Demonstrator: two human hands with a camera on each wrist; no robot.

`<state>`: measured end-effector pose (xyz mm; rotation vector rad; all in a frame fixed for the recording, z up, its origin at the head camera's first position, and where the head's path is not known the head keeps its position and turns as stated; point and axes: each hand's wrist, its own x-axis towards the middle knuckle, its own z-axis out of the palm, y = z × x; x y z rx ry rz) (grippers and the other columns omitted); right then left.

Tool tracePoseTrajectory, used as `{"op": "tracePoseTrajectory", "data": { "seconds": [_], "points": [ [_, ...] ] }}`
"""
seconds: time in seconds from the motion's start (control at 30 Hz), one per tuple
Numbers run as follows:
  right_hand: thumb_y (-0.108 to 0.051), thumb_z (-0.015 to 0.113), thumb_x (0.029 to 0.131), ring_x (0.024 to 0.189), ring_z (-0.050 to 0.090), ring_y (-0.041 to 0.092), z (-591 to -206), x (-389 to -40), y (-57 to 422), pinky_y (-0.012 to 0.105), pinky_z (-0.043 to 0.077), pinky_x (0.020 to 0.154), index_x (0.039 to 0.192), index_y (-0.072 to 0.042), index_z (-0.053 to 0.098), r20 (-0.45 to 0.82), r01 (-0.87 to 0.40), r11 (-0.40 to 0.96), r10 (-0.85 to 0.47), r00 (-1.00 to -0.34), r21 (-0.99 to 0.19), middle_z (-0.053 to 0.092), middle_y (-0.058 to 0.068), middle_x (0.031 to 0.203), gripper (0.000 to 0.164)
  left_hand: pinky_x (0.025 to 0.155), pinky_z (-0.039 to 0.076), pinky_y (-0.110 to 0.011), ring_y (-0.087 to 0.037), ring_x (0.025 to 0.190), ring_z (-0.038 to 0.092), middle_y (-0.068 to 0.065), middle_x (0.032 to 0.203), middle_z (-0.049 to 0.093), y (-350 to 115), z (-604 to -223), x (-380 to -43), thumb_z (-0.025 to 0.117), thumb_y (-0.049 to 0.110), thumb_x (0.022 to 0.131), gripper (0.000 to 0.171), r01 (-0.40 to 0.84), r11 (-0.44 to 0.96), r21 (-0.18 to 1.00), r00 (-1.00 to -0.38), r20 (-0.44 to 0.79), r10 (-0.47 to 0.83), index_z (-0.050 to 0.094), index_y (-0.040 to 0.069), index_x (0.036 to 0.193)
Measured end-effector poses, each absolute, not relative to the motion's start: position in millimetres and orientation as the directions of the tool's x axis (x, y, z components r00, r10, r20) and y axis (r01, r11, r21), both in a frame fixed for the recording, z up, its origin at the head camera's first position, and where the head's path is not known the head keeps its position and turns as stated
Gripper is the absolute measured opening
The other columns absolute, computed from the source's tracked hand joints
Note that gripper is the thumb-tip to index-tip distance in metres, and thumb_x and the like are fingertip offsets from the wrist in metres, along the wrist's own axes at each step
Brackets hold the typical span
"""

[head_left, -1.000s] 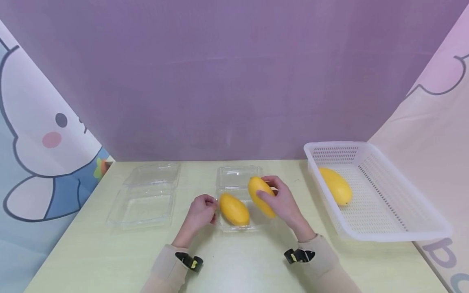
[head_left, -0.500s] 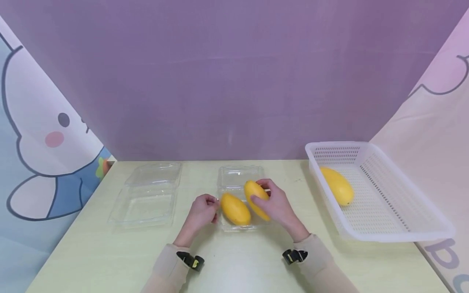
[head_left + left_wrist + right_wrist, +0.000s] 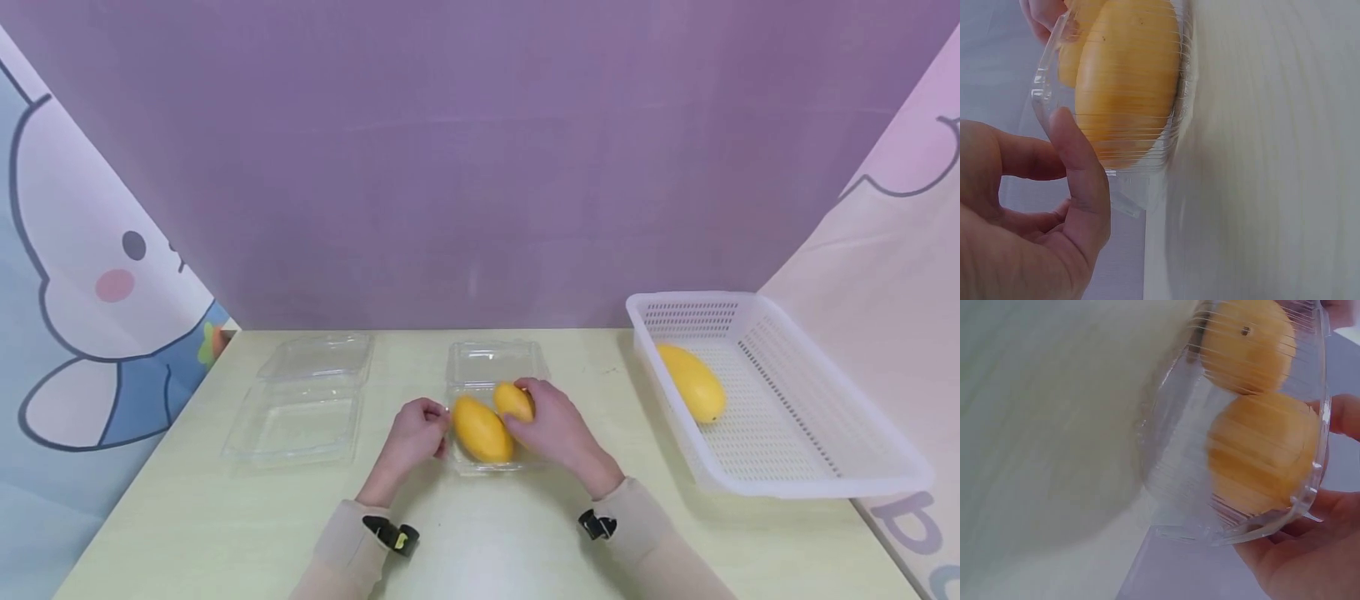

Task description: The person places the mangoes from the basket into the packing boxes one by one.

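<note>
A clear plastic clamshell box [image 3: 486, 469] lies with its lid folded back on the table. One yellow mango [image 3: 481, 431] sits in its left half. My left hand [image 3: 412, 431] pinches the box's left rim between thumb and finger, as the left wrist view shows. With my right hand [image 3: 557, 427] I grip a second mango [image 3: 513, 401] down in the right half, beside the first; the palm covers much of it from above. Seen through the box wall in the right wrist view, this held mango [image 3: 1260, 453] is close against the other mango [image 3: 1247, 353].
A white perforated basket [image 3: 795, 486] stands at the right, with one mango [image 3: 692, 383] lying along its left side. Left of my hands, a second clear clamshell box [image 3: 292, 454] lies open. A purple panel [image 3: 480, 167] rises behind the table.
My right hand has moved left and down, lowering its mango into the box next to the first one. The left hand has stayed at the rim.
</note>
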<state>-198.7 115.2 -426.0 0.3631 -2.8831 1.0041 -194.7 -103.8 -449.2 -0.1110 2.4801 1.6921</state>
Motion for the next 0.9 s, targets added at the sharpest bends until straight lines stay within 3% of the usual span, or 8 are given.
{"op": "tracePoseTrajectory", "data": {
  "seconds": [0.23,0.47,0.67,0.9],
  "points": [
    [-0.036,0.066,0.083,0.084,0.052,0.020,-425.0,-198.2,112.4,0.034,0.048,0.074,0.121,-0.001,0.059,0.151,-0.277,0.829,-0.233,-0.961,-0.486,0.057,0.009,0.107,0.052,0.052,0.052,-0.030,-0.018,0.052,0.056,-0.016,0.079,0.059,-103.0,-447.7,-194.4,0.055,0.010,0.092,0.016,-0.143,0.374,0.916,-0.987,-0.159,0.012,0.055,-0.003,0.102],
    [-0.036,0.061,0.086,0.077,0.050,0.020,-423.0,-201.3,109.0,0.034,0.047,0.067,0.111,0.002,0.062,0.105,-0.299,0.877,-0.281,-0.954,-0.375,0.057,0.008,0.094,0.045,0.052,0.052,-0.030,-0.018,0.051,0.056,-0.017,0.082,0.060,-102.3,-448.9,-195.5,0.055,0.009,0.092,0.016,-0.135,0.369,0.919,-0.989,-0.151,0.014,0.055,-0.004,0.101],
    [-0.036,0.060,0.088,0.067,0.046,0.020,-421.9,-203.8,107.2,0.031,0.041,0.057,0.090,-0.001,0.059,0.026,-0.299,0.895,-0.308,-0.951,-0.332,0.049,0.005,0.079,0.035,0.052,0.052,-0.030,-0.018,0.052,0.056,-0.017,0.080,0.059,-101.7,-448.5,-195.7,0.055,0.010,0.092,0.017,-0.126,0.378,0.917,-0.989,-0.144,0.019,0.055,-0.004,0.102],
    [-0.037,0.058,0.089,0.067,0.047,0.020,-417.9,-203.9,108.0,0.032,0.040,0.058,0.088,-0.004,0.059,0.003,-0.300,0.901,-0.315,-0.949,-0.313,0.049,0.004,0.078,0.034,0.051,0.052,-0.030,-0.017,0.051,0.055,-0.016,0.080,0.059,-101.9,-448.1,-195.3,0.055,0.010,0.092,0.017,-0.135,0.376,0.917,-0.988,-0.151,0.012,0.055,-0.004,0.102]
  ]
}}
